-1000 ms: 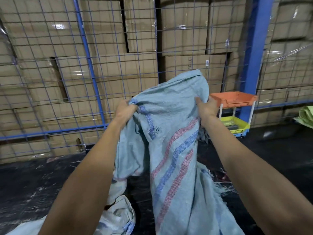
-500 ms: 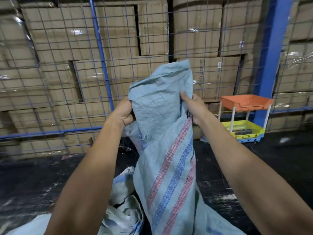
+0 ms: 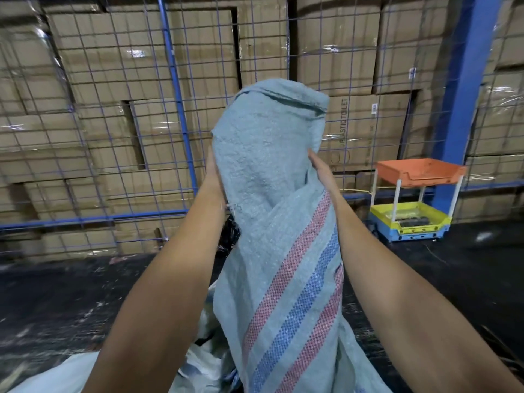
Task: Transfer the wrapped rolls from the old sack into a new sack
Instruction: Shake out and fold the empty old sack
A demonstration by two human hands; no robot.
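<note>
both arms reach forward; left hand [image 3: 212, 177] and right hand [image 3: 321, 173] raised, palms facing inward
</note>
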